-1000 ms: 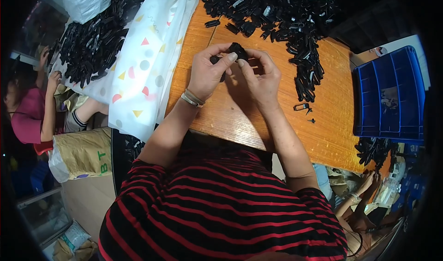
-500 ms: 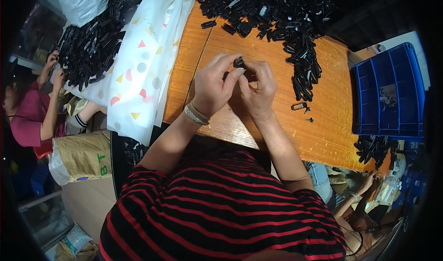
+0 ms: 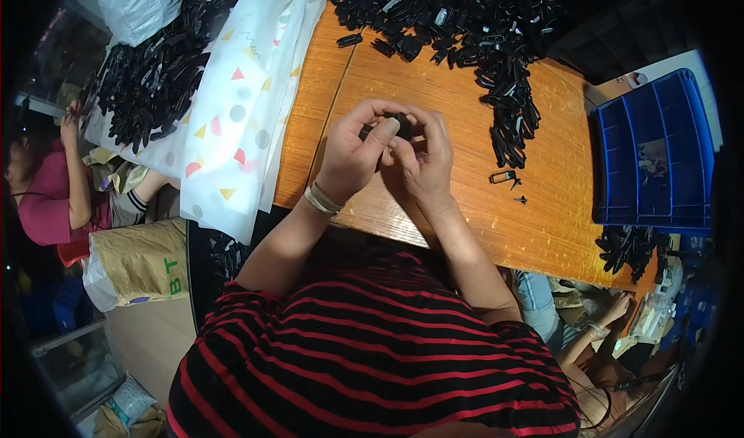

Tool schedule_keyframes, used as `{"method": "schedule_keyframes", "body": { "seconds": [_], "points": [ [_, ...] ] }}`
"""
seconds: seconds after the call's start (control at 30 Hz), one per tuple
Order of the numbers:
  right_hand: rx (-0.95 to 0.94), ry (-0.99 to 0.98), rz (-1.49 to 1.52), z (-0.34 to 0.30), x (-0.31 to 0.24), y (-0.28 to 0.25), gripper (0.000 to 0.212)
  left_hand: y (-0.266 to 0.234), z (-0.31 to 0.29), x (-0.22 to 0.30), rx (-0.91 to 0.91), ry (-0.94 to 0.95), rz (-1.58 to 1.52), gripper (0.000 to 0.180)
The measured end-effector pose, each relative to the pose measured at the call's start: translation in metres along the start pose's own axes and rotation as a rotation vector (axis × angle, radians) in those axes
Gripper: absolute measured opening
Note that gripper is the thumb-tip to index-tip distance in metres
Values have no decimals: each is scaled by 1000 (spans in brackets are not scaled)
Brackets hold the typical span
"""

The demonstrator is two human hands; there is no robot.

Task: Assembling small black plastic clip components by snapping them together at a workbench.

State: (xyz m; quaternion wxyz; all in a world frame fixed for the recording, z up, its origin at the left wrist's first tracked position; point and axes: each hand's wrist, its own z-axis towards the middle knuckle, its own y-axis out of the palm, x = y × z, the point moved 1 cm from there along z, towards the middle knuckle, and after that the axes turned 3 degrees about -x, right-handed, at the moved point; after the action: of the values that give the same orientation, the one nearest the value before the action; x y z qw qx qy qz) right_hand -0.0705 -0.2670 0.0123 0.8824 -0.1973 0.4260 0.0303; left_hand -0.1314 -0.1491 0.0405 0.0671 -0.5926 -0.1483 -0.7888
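Observation:
Both of my hands meet above the middle of the wooden table (image 3: pixel 457 205), closed around a small black plastic part (image 3: pixel 397 119). My left hand (image 3: pixel 356 147) presses its thumb on the part from the near side. Fingers of my right hand (image 3: pixel 426 155) grip it from the other side. Most of the part is covered by the fingers, so its full shape cannot be made out. To the right of my hands lie a loose black rectangular frame piece (image 3: pixel 502 177) and a tiny black piece (image 3: pixel 521 200).
A large heap of black plastic parts (image 3: pixel 508 105) spreads over the table's far side. A patterned white sheet (image 3: pixel 232 128) covers the left, with another black heap (image 3: pixel 151 89) beyond. At right stands a blue crate (image 3: pixel 655 151). Co-workers sit left (image 3: pixel 58 182) and lower right (image 3: pixel 597 360).
My hands have drawn closer together and tilted slightly, with my fingers now wrapped further over the black part. The left co-worker's hands have shifted up and away from the heap.

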Motion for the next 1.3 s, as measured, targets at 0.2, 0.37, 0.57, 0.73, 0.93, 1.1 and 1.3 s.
{"method": "schedule_keyframes", "body": {
  "seconds": [0.2, 0.37, 0.57, 0.73, 0.93, 1.1, 1.3],
  "points": [
    [-219, 227, 616, -15, -14, 11, 38, -13, -2, 12, -149, -245, -139, 15],
    [-315, 271, 397, -22, -22, 13, 16, -35, -27, -3, 11, -270, 23, 21],
    [-609, 37, -99, -22, -8, -51, 28, -98, -126, 29, -21, -716, 196, 20],
    [-30, 187, -705, -23, 19, -147, 24, -210, -229, 9, 95, -607, 873, 15],
    [-106, 306, -723, -23, 65, -124, 53, -326, -305, -60, 257, -767, 1392, 74],
    [-123, 259, -711, 2, 81, -89, 49, -264, -214, 38, -214, -1046, 1167, 38],
    [-160, 84, -492, 28, 77, -63, 40, -151, -103, 124, -475, -683, 295, 9]
  ]
}}
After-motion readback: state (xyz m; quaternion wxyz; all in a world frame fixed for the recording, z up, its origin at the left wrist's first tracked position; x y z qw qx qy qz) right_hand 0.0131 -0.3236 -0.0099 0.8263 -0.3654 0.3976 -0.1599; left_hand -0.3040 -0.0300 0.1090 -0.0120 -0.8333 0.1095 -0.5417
